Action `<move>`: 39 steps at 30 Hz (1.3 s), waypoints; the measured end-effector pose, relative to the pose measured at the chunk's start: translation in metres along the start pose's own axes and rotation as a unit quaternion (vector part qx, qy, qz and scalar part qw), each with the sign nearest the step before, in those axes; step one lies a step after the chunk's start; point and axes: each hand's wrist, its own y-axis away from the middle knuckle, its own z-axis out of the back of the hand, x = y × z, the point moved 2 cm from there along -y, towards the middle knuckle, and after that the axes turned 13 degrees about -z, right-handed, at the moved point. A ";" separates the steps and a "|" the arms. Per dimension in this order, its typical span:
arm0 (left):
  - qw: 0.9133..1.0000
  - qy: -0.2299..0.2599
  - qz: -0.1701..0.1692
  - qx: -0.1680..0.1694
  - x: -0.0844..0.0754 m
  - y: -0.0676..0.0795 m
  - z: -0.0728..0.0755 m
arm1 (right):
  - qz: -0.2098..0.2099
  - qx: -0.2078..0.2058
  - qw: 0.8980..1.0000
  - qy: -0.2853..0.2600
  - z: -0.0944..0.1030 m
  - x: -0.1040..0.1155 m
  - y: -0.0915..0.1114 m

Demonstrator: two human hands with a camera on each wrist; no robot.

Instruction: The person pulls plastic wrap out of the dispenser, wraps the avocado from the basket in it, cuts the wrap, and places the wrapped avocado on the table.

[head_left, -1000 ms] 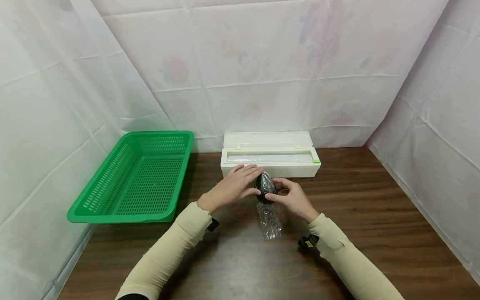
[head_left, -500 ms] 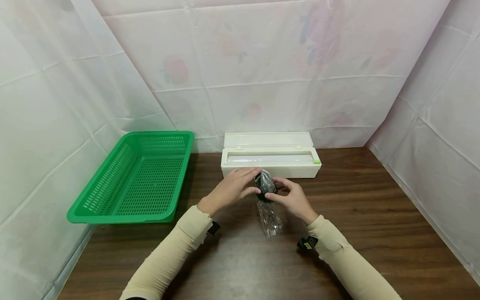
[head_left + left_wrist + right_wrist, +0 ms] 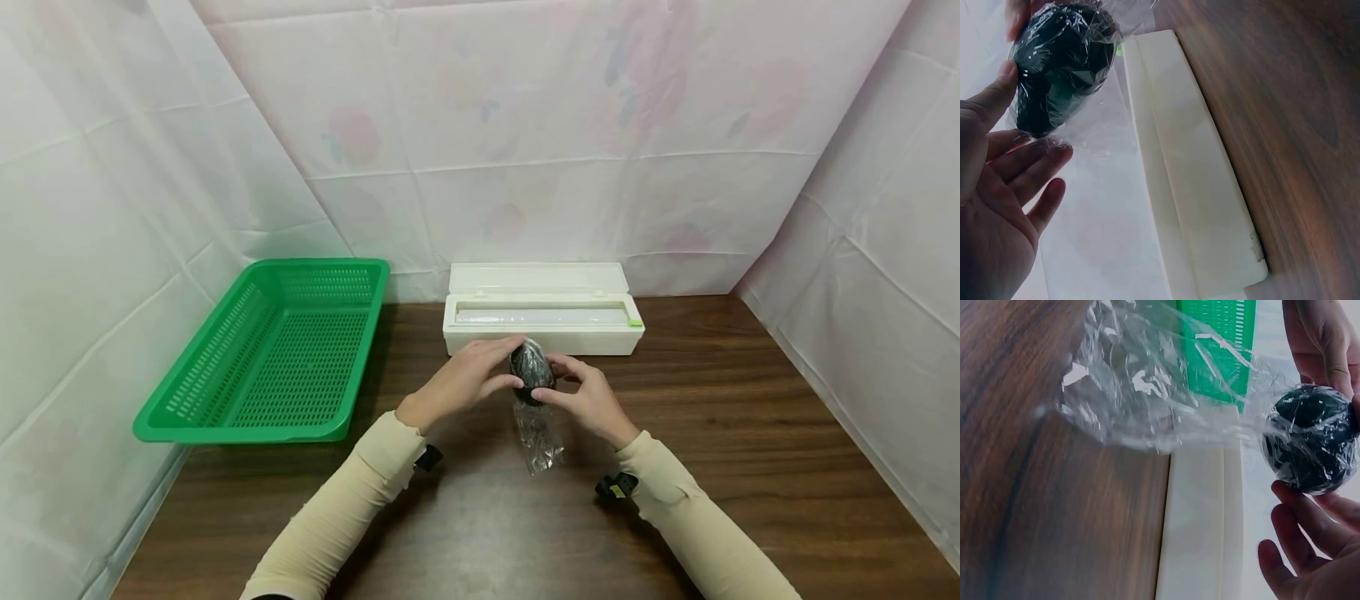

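Observation:
A dark green, egg-shaped object (image 3: 532, 371) is wrapped in clear cling film, held up in front of the white dispenser. My left hand (image 3: 468, 372) holds its left side between thumb and fingertips; in the left wrist view the thumb and fingers bracket the wrapped object (image 3: 1063, 69). From the right, my right hand (image 3: 587, 397) pinches it low down with thumb and fingers. A loose, crinkled tail of cling film (image 3: 538, 442) trails from its lower end toward me, spread wide in the right wrist view. What exactly lies under the film I cannot tell.
Just behind the hands stands a white cling film dispenser (image 3: 543, 342), lid raised, with a roll (image 3: 540, 317) inside and a green tab at its right end. A green slotted basket (image 3: 345, 429) sits at the left on the brown wooden table (image 3: 750, 467). White cloth hangs around.
The left fingers have drawn slightly lower and closer together along the wrapped object. The film tail has shifted a little; both hands keep their hold in nearly the same place.

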 end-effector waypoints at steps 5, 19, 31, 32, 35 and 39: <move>0.999 0.042 0.006 -0.001 0.000 0.000 0.000 | -0.014 0.025 1.000 -0.005 0.002 0.000 -0.002; 0.998 0.033 0.054 -0.015 0.001 0.005 -0.002 | -0.034 0.031 0.997 0.058 0.004 0.004 -0.001; 0.994 0.096 0.054 0.001 0.003 0.005 -0.002 | 0.015 0.009 0.997 0.079 0.004 0.006 0.003; 0.994 0.095 0.055 0.002 0.004 0.005 -0.002 | 0.016 0.010 0.997 0.080 0.004 0.006 0.003; 0.993 0.101 0.053 0.014 0.004 0.005 -0.001 | 0.021 0.014 0.996 0.090 0.004 0.006 0.004; 0.988 0.139 0.059 0.041 0.005 0.006 -0.001 | 0.035 0.016 0.994 0.104 0.004 0.007 0.006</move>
